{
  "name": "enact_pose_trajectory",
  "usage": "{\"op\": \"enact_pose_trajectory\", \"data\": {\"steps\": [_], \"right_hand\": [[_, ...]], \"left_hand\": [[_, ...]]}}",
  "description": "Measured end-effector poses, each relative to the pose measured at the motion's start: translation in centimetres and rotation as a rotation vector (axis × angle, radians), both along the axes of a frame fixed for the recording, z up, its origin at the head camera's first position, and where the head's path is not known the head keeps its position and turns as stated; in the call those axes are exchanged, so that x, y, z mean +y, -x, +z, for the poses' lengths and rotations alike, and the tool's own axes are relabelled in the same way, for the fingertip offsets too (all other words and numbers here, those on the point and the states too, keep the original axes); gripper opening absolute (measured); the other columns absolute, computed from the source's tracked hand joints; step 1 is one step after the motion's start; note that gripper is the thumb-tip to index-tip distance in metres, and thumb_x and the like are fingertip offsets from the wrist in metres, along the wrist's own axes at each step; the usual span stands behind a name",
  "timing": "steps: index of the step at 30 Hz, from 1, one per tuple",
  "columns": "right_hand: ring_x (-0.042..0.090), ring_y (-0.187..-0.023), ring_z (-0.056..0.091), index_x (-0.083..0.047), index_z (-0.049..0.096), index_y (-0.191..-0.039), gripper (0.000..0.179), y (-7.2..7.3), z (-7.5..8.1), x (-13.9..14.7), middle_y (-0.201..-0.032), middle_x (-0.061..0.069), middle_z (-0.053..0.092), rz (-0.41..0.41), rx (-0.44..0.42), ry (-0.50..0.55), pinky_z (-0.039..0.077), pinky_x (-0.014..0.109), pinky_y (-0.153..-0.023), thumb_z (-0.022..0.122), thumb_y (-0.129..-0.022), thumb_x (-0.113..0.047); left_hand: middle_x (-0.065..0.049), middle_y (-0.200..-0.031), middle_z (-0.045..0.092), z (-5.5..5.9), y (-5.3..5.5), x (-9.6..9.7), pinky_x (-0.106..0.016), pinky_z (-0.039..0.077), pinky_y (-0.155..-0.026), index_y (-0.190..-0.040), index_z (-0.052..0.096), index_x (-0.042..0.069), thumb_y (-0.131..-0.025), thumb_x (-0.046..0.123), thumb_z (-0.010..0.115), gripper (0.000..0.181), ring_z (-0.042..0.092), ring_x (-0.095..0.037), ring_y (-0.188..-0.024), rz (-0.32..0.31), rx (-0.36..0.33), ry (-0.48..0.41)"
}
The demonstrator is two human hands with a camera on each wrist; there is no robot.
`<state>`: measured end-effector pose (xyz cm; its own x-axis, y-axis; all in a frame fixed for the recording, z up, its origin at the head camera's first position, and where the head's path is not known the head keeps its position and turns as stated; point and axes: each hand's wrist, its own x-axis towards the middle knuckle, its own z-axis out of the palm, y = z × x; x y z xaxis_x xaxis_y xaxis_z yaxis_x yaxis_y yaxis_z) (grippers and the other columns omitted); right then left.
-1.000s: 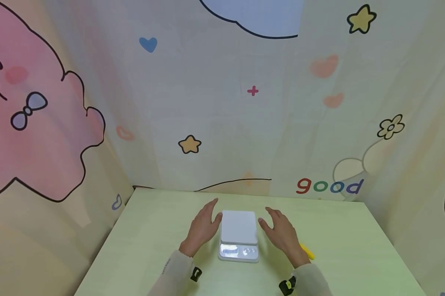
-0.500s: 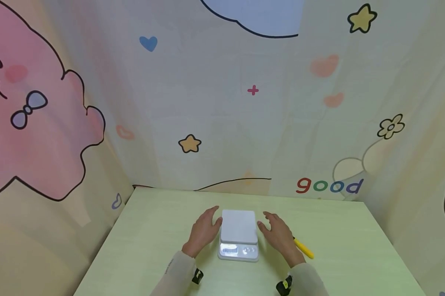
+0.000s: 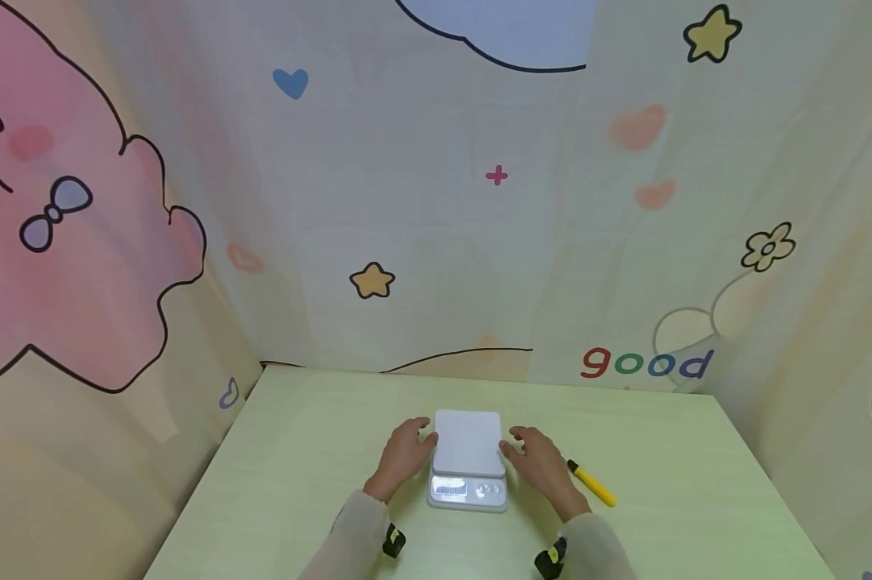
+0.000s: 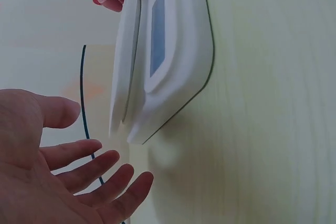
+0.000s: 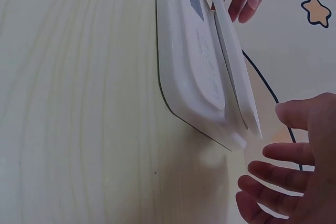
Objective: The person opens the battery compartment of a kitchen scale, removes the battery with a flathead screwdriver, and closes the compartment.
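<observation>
A white kitchen scale (image 3: 468, 443) with a square platform lies flat on the table, its display and buttons facing the person. My left hand (image 3: 401, 457) is at the scale's left side, thumb right by the platform edge, fingers spread and relaxed. On the opposite side, my right hand (image 3: 540, 463) mirrors it with its thumb at the platform's right edge. Both wrist views show a gap between the spread fingers and the scale (image 4: 178, 35). In the right wrist view the right hand (image 5: 294, 166) holds nothing.
A yellow-handled tool (image 3: 594, 483) with a black collar and thin shaft lies right of the right hand, its tip hidden behind that hand. The pale green table (image 3: 298, 451) ends at a printed curtain (image 3: 421, 201) behind and at both sides.
Both hands have come closer to the scale from either side and drawn slightly toward the person. More of the yellow-handled tool now shows beside the right hand. The scale has stayed put.
</observation>
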<state>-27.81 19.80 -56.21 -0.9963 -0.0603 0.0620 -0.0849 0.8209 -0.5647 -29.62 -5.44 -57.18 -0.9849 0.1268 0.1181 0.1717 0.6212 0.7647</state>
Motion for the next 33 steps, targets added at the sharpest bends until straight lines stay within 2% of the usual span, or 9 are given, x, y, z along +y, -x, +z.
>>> {"op": "enact_pose_trajectory", "data": {"steps": [6, 19, 28, 33], "right_hand": [[0.03, -0.098, 0.065, -0.003, 0.065, -0.122, 0.039, 0.1, -0.3, -0.5, -0.115, 0.015, 0.068, 0.005, 0.005, -0.012, 0.053, 0.047, -0.083, 0.063, -0.094, -0.03], [0.024, -0.093, 0.064, -0.004, 0.068, -0.114, 0.028, 0.4, -0.9, -1.1, -0.112, 0.011, 0.069, -0.007, -0.063, -0.008, 0.054, 0.045, -0.084, 0.06, -0.096, -0.024], [0.022, -0.088, 0.06, -0.002, 0.065, -0.11, 0.024, 0.5, -0.9, -1.2, -0.105, 0.012, 0.067, -0.011, -0.107, 0.051, 0.054, 0.042, -0.081, 0.057, -0.098, -0.02], [0.021, -0.085, 0.057, 0.001, 0.063, -0.112, 0.024, 0.6, -1.0, -1.3, -0.102, 0.012, 0.066, -0.023, -0.145, 0.085, 0.052, 0.038, -0.076, 0.055, -0.099, -0.018]], "left_hand": [[-0.025, -0.124, 0.064, -0.5, 0.1, 0.0, -0.054, 0.047, -0.1, -0.119, 0.064, -0.007, -0.094, 0.019, 0.06, 0.036, 0.057, -0.042, -0.12, 0.007, 0.007, -0.014], [-0.019, -0.119, 0.068, -1.0, 0.3, 0.3, -0.053, 0.049, -0.096, -0.109, 0.071, 0.0, -0.092, 0.019, 0.061, 0.028, 0.06, -0.038, -0.117, 0.031, -0.064, -0.023], [-0.017, -0.109, 0.071, -1.0, 0.2, 0.4, -0.049, 0.053, -0.085, -0.101, 0.072, 0.001, -0.091, 0.016, 0.064, 0.02, 0.065, -0.033, -0.103, 0.044, -0.076, -0.005], [-0.016, -0.104, 0.071, -1.3, 0.2, 0.5, -0.046, 0.054, -0.084, -0.101, 0.07, -0.002, -0.091, 0.011, 0.063, 0.019, 0.065, -0.03, -0.098, 0.027, -0.102, -0.055]]}}
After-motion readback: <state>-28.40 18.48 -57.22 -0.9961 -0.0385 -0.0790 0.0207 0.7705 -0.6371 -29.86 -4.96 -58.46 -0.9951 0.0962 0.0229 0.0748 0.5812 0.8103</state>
